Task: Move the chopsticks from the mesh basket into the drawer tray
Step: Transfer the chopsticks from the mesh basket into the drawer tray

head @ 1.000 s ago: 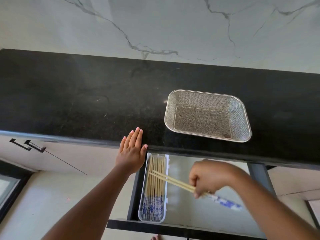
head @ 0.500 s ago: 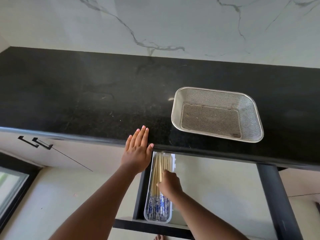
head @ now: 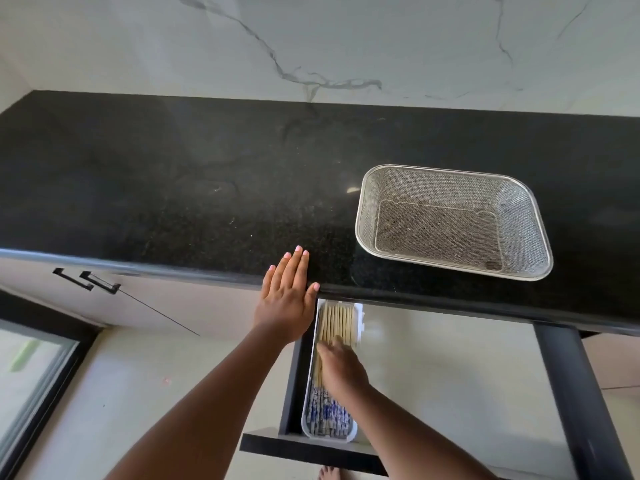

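Observation:
The metal mesh basket (head: 450, 174) stands on the black counter at the right with nothing inside it. Below the counter edge an open drawer holds a narrow white tray (head: 361, 318) along its left side. Several wooden chopsticks (head: 335, 322) with blue-and-white patterned ends lie lengthwise in the tray. My right hand (head: 341, 367) lies flat over the middle of the chopsticks, fingers spread, palm down on them. My left hand (head: 285, 299) rests flat on the counter's front edge, just left of the tray.
The black counter (head: 173, 188) runs across the view below a marble wall. The drawer's dark front (head: 311, 455) juts out at the bottom; a dark drawer side rail (head: 568, 393) runs along the right. Cabinet handles (head: 86, 280) sit at the left. A bare foot (head: 329, 474) shows below.
One second ago my right hand held a pair of chopsticks above the drawer. It has moved left and laid them in the tray, and now it lies open and flat on the pile.

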Available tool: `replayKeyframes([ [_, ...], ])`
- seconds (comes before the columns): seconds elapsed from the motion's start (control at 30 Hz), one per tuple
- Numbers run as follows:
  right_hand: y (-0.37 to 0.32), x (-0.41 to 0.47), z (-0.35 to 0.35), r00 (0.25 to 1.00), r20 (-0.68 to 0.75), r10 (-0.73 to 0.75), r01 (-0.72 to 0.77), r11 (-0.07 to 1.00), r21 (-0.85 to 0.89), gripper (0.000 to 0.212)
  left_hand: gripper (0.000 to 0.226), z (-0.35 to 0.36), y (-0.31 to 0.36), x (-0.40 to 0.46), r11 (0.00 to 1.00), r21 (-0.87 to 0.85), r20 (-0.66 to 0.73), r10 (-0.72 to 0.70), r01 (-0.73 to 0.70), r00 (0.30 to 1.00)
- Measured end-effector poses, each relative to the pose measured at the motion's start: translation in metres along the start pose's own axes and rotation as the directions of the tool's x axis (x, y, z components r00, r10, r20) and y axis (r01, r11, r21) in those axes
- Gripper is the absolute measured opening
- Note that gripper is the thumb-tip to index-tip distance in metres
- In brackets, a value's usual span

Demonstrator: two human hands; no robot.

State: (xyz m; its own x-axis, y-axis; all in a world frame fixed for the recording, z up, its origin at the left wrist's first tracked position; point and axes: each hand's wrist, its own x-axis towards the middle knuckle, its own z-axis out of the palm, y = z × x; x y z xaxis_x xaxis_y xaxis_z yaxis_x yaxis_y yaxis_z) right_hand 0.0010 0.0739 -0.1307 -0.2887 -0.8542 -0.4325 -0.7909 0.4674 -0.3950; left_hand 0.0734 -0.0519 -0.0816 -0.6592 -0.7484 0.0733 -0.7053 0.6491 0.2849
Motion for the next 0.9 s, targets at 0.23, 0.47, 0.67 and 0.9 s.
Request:
replayKeyframes([
  [0.23,0.009,-0.001,0.003,0.985,0.086,-0.149,0.162,0.973,-0.166,0.024,0.062,0.001,-0.001,0.0,1.0,0.01,0.016,0.002,-0.002,1.0],
  [0.47,0.009,-0.011,0.01,0.972,0.114,-0.208,0.227,0.954,-0.195,0.02,0.062,0.001,0.0,0.0,1.0,0.021,0.017,-0.001,0.001,1.0],
  [0.67,0.014,-0.018,0.007,0.971,0.048,-0.233,0.238,0.958,-0.16,0.029,0.065,0.001,0.0,0.0,1.0,0.026,0.025,-0.007,0.006,1.0],
  [0.9,0.029,-0.021,-0.008,0.952,-0.16,-0.261,0.234,0.957,-0.171,0.05,0.068,-0.001,0.0,-0.001,1.0,0.014,0.028,-0.013,0.013,1.0],
])
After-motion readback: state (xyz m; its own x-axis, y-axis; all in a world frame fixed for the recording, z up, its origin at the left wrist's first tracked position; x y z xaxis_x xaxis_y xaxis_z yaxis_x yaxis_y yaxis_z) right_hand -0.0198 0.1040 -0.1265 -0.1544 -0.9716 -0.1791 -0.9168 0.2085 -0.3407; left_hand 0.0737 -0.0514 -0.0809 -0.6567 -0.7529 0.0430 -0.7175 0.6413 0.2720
